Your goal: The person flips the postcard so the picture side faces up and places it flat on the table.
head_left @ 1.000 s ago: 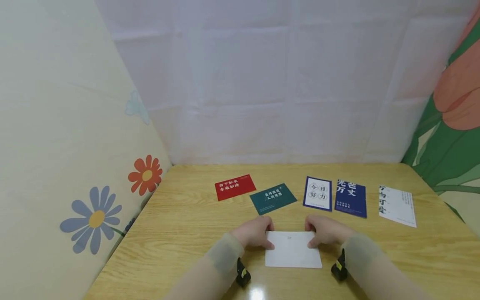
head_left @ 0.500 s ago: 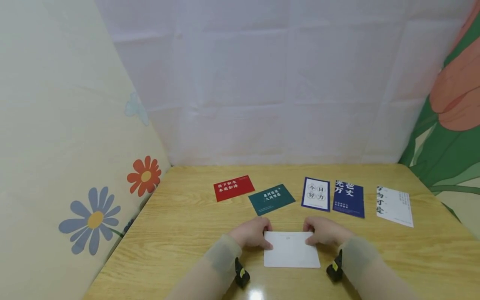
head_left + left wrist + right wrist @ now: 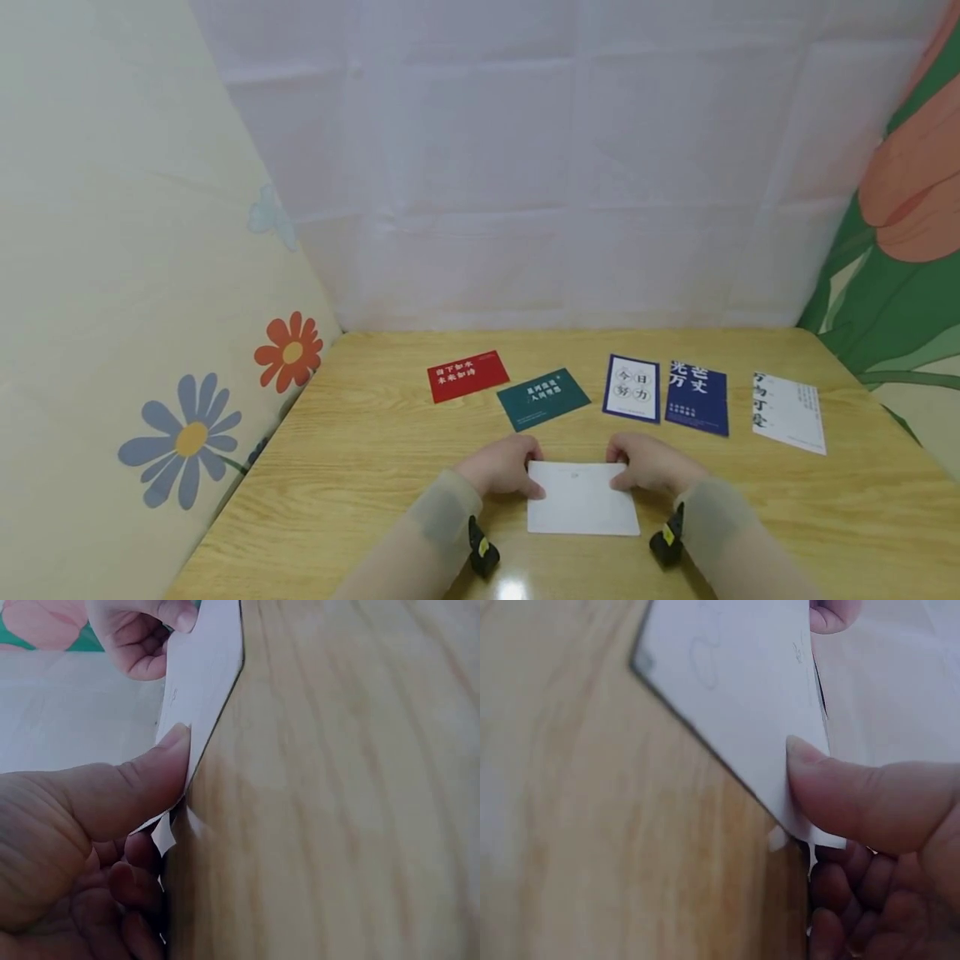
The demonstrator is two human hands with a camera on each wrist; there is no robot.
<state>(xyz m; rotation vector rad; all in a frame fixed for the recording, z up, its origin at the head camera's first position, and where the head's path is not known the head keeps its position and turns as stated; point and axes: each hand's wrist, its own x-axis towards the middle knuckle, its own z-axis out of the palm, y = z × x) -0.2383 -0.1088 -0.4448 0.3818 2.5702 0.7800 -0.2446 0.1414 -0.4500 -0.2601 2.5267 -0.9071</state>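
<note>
A white card [image 3: 583,500] with a small mark near its far edge lies close to the table's near side. My left hand [image 3: 508,468] pinches its left side, the thumb [image 3: 161,769] on top and the other fingers curled at the edge and partly hidden. On the opposite side, my right hand [image 3: 647,465] pinches the card in the same way, its thumb [image 3: 855,795] pressing the upper face. A small white piece [image 3: 163,836] shows below the card's edge in the left wrist view; I cannot tell what it is.
Beyond the hands, several printed cards lie face up: a red card [image 3: 468,377], a green card [image 3: 543,400], a blue-bordered white card [image 3: 632,389], a dark blue card [image 3: 699,400] and a white card with black lettering [image 3: 791,412]. Cloth-like walls surround the wooden table [image 3: 360,450].
Both hands keep their grip and the white card stays almost where it was. The whole head view has shifted slightly; the far cards have not moved on the table.
</note>
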